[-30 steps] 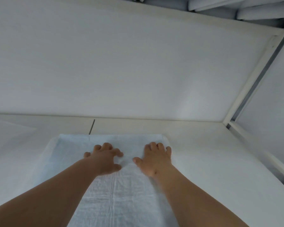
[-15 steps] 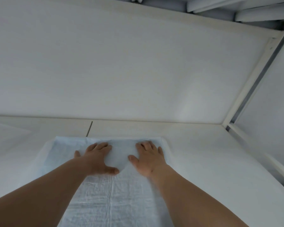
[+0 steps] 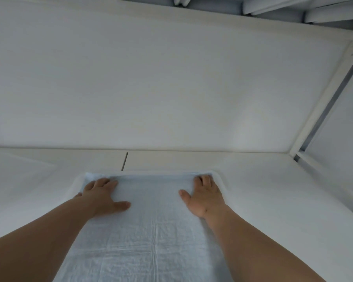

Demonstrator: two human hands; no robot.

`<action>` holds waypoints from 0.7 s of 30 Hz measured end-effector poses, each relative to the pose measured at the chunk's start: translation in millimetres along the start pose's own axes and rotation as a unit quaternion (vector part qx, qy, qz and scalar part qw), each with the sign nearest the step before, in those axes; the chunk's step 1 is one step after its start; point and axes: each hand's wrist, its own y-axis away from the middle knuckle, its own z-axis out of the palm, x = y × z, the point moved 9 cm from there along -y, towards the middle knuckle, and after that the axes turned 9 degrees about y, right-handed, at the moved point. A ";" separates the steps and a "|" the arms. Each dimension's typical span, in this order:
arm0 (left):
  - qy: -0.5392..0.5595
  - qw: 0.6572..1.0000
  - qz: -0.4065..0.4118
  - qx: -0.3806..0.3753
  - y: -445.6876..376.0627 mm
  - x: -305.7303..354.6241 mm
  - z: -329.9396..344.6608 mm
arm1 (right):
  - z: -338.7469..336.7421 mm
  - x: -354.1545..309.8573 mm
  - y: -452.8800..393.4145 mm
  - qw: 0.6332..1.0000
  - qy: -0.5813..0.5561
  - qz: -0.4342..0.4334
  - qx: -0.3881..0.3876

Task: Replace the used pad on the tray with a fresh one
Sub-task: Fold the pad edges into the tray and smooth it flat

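Observation:
A pale blue pad (image 3: 151, 231) with fold creases lies spread inside a shallow white tray (image 3: 222, 180), reaching from the tray's far rim to the bottom of the view. My left hand (image 3: 102, 195) presses flat on the pad near its far left corner, thumb out to the right. My right hand (image 3: 204, 195) presses flat near the far right corner, fingertips at the tray's rim. Both forearms stretch over the pad and hide part of it.
The tray sits on a white floor panel (image 3: 273, 200) with a thin dark seam (image 3: 124, 161) behind it. A white back wall (image 3: 171, 88) rises close beyond. A white frame post (image 3: 322, 98) and a side panel (image 3: 344, 129) close off the right.
Both hands slid apart along the pad's far edge, the left toward the left corner and the right toward the right corner. The left fingers, curled at first, now lie flat.

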 end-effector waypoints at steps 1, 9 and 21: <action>0.003 1.000 -0.004 0.003 -1.0 -2.6 -0.2 | 0.6 -0.6 0.1 1.000 0.004 0.002 -0.002; 0.017 0.999 -0.034 0.023 4.1 -9.5 -5.1 | 1.1 0.4 3.5 0.999 0.015 0.036 -0.019; 0.028 0.989 -0.013 0.145 31.4 -7.3 -8.1 | -16.5 -9.6 21.2 0.995 0.064 0.032 0.069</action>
